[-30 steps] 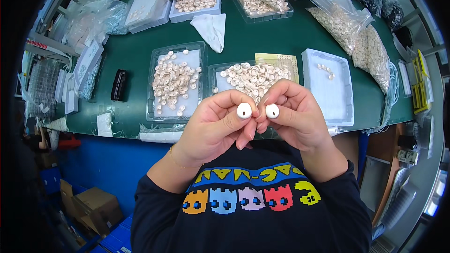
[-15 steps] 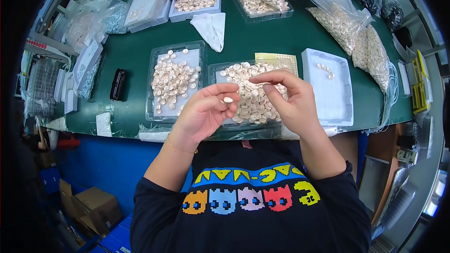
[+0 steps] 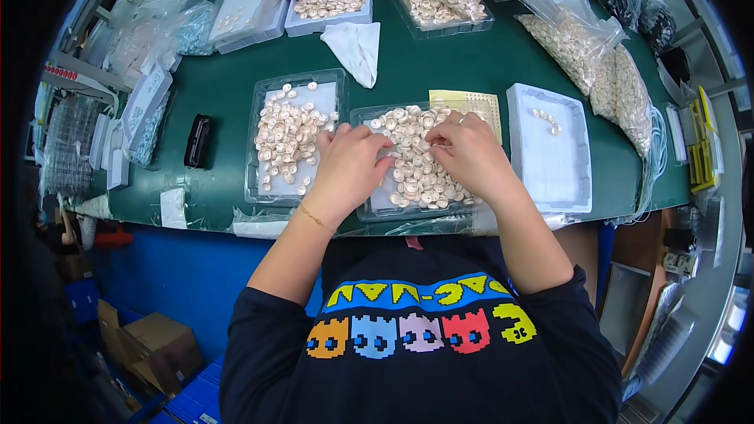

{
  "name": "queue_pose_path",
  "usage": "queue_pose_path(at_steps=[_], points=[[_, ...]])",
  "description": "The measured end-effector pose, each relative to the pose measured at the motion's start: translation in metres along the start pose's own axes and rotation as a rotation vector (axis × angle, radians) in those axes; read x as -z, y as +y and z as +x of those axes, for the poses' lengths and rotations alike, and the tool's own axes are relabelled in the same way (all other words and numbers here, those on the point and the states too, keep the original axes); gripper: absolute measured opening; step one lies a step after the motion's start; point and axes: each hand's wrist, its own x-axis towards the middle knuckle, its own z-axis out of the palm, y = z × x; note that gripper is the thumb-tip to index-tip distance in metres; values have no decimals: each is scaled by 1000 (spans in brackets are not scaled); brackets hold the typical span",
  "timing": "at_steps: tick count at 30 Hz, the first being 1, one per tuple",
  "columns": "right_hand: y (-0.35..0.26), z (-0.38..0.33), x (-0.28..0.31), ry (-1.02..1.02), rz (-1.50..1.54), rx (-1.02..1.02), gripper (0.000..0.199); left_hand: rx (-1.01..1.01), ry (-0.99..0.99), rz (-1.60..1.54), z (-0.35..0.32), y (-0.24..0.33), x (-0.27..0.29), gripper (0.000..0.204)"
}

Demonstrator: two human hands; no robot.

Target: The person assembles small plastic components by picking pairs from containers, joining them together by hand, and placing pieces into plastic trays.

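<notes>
Small round cream buttons (image 3: pixel 428 180) are heaped in the clear middle tray (image 3: pixel 367 212). My right hand (image 3: pixel 473 153) is over that heap, its thumb and index fingertips close together among the buttons; what lies between them is hidden. My left hand (image 3: pixel 351 166) hovers palm down at the tray's left edge, thumb and index finger apart, with no button visible in it. Left of it stands another clear tray (image 3: pixel 251 180) with a looser spread of buttons (image 3: pixel 287 129). A white tray (image 3: pixel 550 177), right of my right hand, holds a small cluster of buttons (image 3: pixel 547 120).
A yellow card (image 3: pixel 488 110) lies behind the middle tray. Bulging bags of buttons (image 3: pixel 569 47) lie at the back right, and more filled trays (image 3: pixel 330 4) line the far side. A black case (image 3: pixel 198 141) and a white cloth (image 3: pixel 353 51) rest on the green table (image 3: pixel 220 102).
Both hands have come down onto the middle tray. The left turned palm down, and the button it was pinching is out of sight. The right fingers moved into the heap.
</notes>
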Motion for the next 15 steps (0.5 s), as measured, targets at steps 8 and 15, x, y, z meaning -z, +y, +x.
queue_pose_path(at_steps=[8,15], points=[[9,-4,-1,-98,-59,-49,10,-64,-42,40,1,0,0,8],[14,-6,-2,-81,-102,-23,11,140,-65,-743,0,12,4,13]])
